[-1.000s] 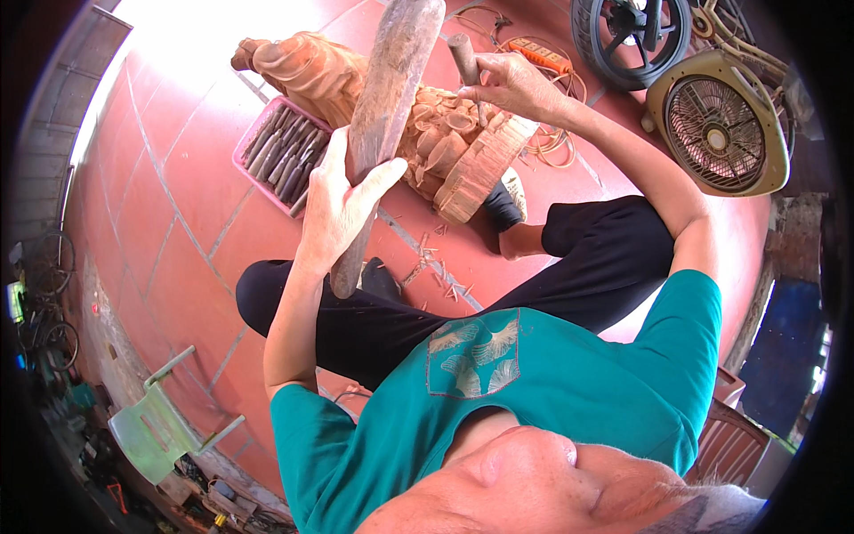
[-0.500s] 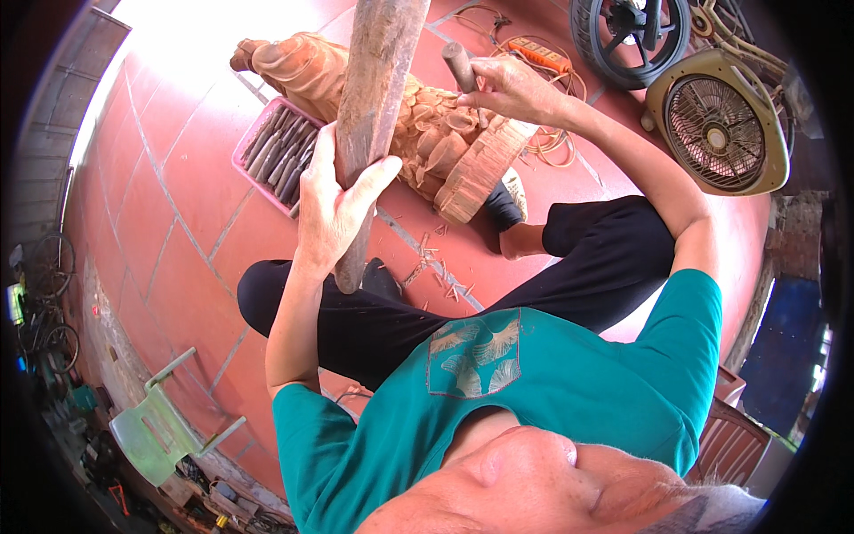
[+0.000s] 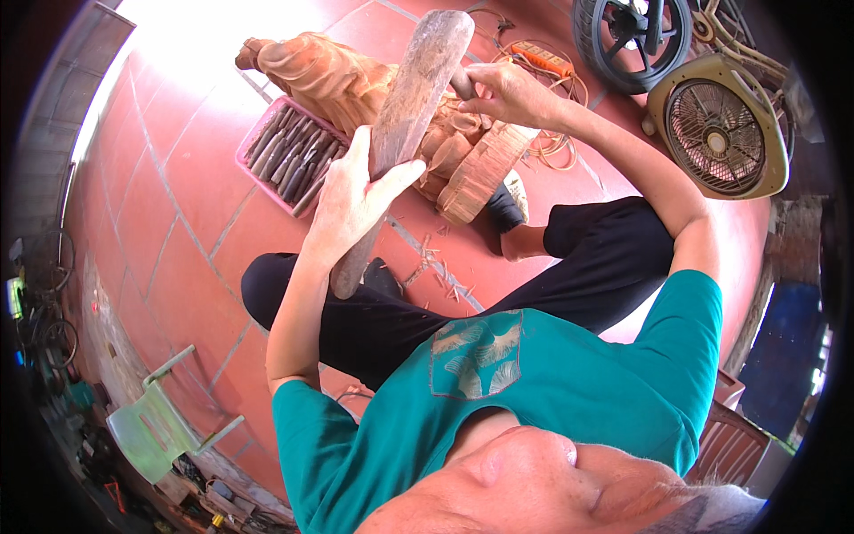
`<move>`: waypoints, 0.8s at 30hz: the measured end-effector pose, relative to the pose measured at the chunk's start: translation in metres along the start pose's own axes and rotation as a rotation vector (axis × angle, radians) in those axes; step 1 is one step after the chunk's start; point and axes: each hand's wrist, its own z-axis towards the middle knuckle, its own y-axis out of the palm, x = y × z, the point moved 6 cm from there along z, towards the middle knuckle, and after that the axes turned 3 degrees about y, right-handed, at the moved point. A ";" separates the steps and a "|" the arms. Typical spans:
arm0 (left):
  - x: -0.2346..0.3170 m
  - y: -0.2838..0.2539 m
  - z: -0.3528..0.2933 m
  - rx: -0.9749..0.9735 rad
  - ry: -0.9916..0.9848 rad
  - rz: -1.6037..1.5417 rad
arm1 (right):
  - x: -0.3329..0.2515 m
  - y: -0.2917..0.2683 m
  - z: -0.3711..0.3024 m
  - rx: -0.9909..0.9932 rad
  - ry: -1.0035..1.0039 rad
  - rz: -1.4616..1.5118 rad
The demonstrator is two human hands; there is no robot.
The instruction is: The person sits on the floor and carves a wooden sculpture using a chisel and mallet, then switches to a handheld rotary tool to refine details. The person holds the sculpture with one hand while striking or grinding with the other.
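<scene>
My left hand is closed around a long, flat wooden mallet, which slants up and to the right. Its broad upper end meets the butt of a chisel handle; from this view I cannot tell whether they touch. My right hand pinches that chisel, whose blade is hidden. Beneath both tools lies a carved wooden figure on its side, its flat base toward me. The mallet covers the figure's middle. Left of the figure, a pink tray holds several chisels with dark handles.
Wood chips lie on the red tile floor before my crossed legs. An orange power strip and looped cords sit beyond my right hand. A box fan and a wheel stand at the right; a green chair is lower left.
The mallet's upper end has swung down and right, to the chisel handle. My left hand has moved slightly right with it. The chisel stays in my right hand at the carving.
</scene>
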 end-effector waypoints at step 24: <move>-0.005 -0.014 -0.007 0.072 -0.082 -0.276 | 0.055 -0.012 -0.012 0.141 0.350 0.179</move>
